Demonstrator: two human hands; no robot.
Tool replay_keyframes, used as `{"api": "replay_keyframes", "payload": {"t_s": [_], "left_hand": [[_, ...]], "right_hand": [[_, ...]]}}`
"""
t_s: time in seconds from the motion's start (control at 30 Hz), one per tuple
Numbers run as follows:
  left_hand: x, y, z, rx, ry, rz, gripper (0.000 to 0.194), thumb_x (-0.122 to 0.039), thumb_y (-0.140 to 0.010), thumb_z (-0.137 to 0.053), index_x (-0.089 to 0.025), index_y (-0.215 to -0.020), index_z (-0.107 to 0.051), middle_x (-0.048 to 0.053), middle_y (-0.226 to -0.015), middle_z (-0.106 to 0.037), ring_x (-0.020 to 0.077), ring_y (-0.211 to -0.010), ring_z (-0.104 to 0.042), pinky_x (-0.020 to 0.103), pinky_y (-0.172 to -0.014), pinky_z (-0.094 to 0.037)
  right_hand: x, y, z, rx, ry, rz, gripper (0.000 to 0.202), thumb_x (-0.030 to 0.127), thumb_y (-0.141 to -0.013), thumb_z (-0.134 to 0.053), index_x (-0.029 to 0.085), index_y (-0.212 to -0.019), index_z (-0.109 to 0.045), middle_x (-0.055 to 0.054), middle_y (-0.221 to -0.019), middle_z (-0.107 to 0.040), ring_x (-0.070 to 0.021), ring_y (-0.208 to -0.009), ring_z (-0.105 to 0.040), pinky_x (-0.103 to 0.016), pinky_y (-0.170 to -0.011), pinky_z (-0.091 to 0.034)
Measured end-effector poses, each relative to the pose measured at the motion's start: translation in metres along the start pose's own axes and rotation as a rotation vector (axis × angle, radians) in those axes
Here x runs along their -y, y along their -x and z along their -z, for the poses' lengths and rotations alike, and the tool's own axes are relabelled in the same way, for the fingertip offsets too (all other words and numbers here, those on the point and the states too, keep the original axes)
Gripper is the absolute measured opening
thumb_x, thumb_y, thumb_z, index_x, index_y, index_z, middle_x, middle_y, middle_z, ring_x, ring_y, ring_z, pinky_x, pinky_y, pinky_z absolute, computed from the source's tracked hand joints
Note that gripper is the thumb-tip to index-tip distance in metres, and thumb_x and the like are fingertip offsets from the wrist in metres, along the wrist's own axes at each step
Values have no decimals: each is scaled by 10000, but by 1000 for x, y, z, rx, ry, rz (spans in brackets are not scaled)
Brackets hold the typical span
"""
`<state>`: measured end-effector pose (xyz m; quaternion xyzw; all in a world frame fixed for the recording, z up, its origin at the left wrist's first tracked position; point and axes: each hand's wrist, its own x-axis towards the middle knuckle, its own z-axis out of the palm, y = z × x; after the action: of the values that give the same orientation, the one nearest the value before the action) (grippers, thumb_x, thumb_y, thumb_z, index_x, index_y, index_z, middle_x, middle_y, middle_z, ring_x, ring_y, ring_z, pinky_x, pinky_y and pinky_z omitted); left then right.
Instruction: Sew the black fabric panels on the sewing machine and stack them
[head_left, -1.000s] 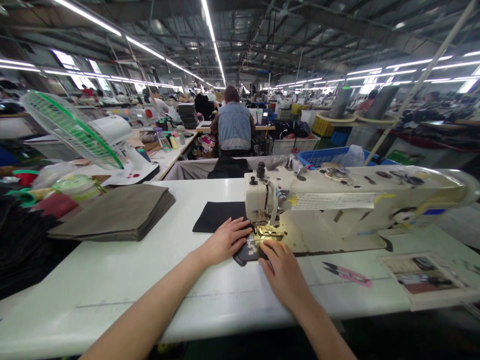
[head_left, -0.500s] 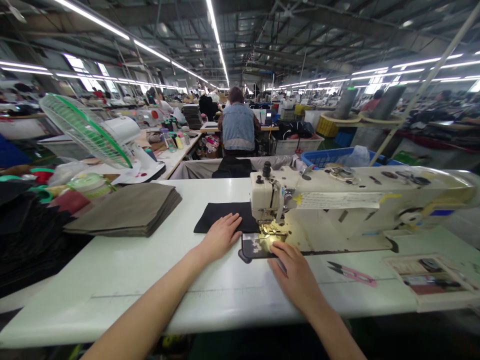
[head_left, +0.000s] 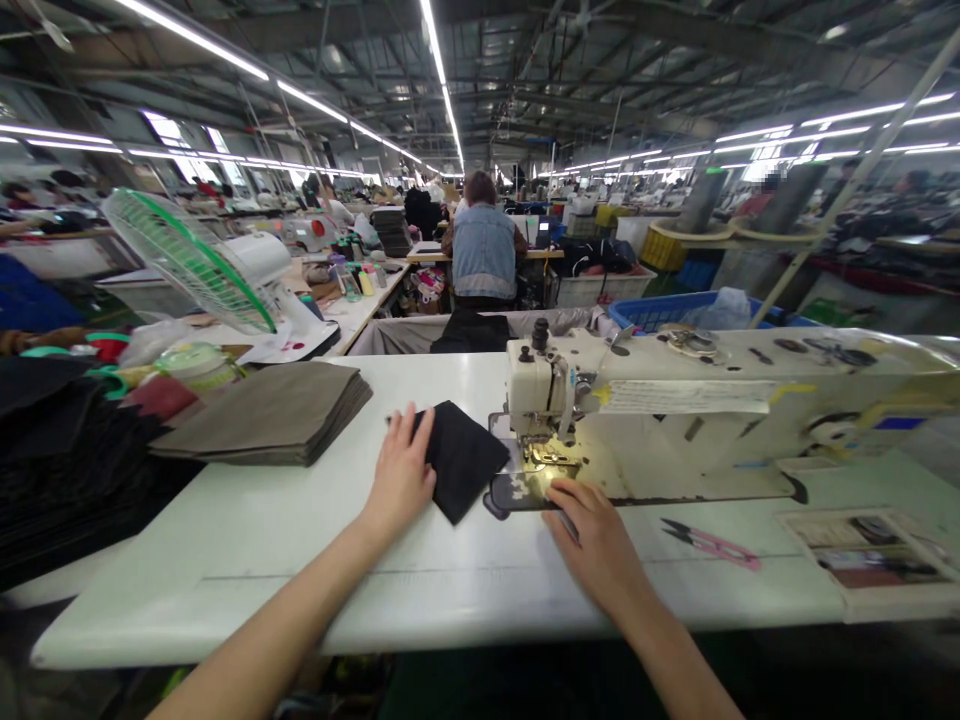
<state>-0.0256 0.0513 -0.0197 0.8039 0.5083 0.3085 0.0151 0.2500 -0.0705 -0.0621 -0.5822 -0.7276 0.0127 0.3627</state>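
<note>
A folded black fabric piece (head_left: 466, 462) lies turned at an angle on the table, left of the sewing machine (head_left: 536, 395). My left hand (head_left: 401, 468) rests on its left side, fingers stretched out and spread, covering that edge. At the front of the machine's lit metal plate (head_left: 517, 490) is my right hand (head_left: 592, 540), its fingertips touching the plate close to the needle area. Its thumb stands apart from the fingers, and I see nothing held in it. Pink-handled thread snips (head_left: 712, 543) lie to the right of this hand.
A stack of grey-brown fabric pieces (head_left: 277, 410) sits at the left, beside a dark fabric pile (head_left: 52, 450). Behind are a green-rimmed fan (head_left: 195, 260) and a blue basket (head_left: 660, 312). A small tray (head_left: 862, 600) occupies the right edge. A person in a denim vest (head_left: 484, 255) sits ahead.
The black fabric has come out leftward from beside the machine head and rotated. My left hand has moved left with it, its fingers spreading. My right hand has stayed at the plate.
</note>
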Motion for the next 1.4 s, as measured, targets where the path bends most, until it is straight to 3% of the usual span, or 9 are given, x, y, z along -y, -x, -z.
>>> {"api": "replay_keyframes", "payload": {"t_s": [0.1,0.17,0.27,0.37,0.5,0.57,0.67,1.1,1.4], "left_hand": [[-23,20,14,328,-85,-245,643,-74,-739,-490,-200,-1362,-589,116,-1313,-622,315,-1198,-585,500,-1039,-493],[-42,28,25,438,-149,-292,534,-145,-750,-535,-178,-1269,-659,135,-1173,-654,322,-1056,-622,504,-933,-533],[-62,32,34,508,-136,-337,468,-199,-732,-595,-169,-1194,-671,134,-1134,-640,321,-1032,-617,496,-913,-526],[-69,31,26,506,-51,-365,345,-229,-781,-628,-175,-1120,-660,141,-1312,-599,330,-1228,-553,499,-1062,-453],[-67,27,1,544,60,-426,477,-346,-979,-522,-196,-1430,-483,115,-1596,-382,291,-1478,-339,525,-1202,-298],[-66,23,-9,583,80,-437,549,-397,-1007,-494,-201,-1509,-394,112,-1612,-353,278,-1495,-313,530,-1216,-267],[-65,15,-15,598,86,-447,565,-424,-1000,-513,-200,-1509,-411,105,-1610,-355,270,-1498,-308,516,-1230,-239],[-63,4,-19,584,102,-458,572,-416,-980,-548,-199,-1497,-437,106,-1598,-380,267,-1493,-322,500,-1232,-246],[-58,-5,-19,604,74,-486,608,-411,-970,-562,-190,-1516,-411,129,-1609,-349,277,-1496,-313,506,-1231,-233]], "right_hand": [[8,-8,5,11,8,-17,204,222,-975,-525,205,-1048,-714,-104,-1097,-717,-265,-1037,-663,-468,-956,-552],[18,-14,6,1,3,-10,228,207,-983,-502,195,-1078,-709,-111,-1110,-717,-261,-1052,-664,-458,-965,-552],[30,-19,0,33,-30,44,274,208,-969,-538,185,-1206,-673,-120,-1244,-686,-261,-1162,-632,-462,-1034,-521],[32,-18,-9,106,-38,74,309,175,-926,-590,177,-1224,-672,-121,-1291,-673,-269,-1205,-618,-479,-1064,-505],[23,-13,-10,140,-45,84,331,146,-915,-586,158,-1236,-665,-132,-1298,-668,-263,-1223,-611,-467,-1073,-504],[17,-13,-8,136,-42,97,315,150,-922,-582,160,-1224,-672,-133,-1273,-679,-263,-1203,-620,-469,-1058,-516],[10,-14,-6,114,-42,110,286,164,-932,-582,168,-1199,-683,-131,-1227,-695,-266,-1167,-630,-475,-1024,-536],[3,-20,-9,75,-96,95,294,145,-946,-548,194,-1200,-688,-121,-1204,-699,-267,-1155,-628,-502,-1024,-531],[5,-23,-8,92,-46,95,283,149,-962,-533,152,-1196,-692,-131,-1218,-700,-273,-1166,-622,-499,-1037,-525]]}}
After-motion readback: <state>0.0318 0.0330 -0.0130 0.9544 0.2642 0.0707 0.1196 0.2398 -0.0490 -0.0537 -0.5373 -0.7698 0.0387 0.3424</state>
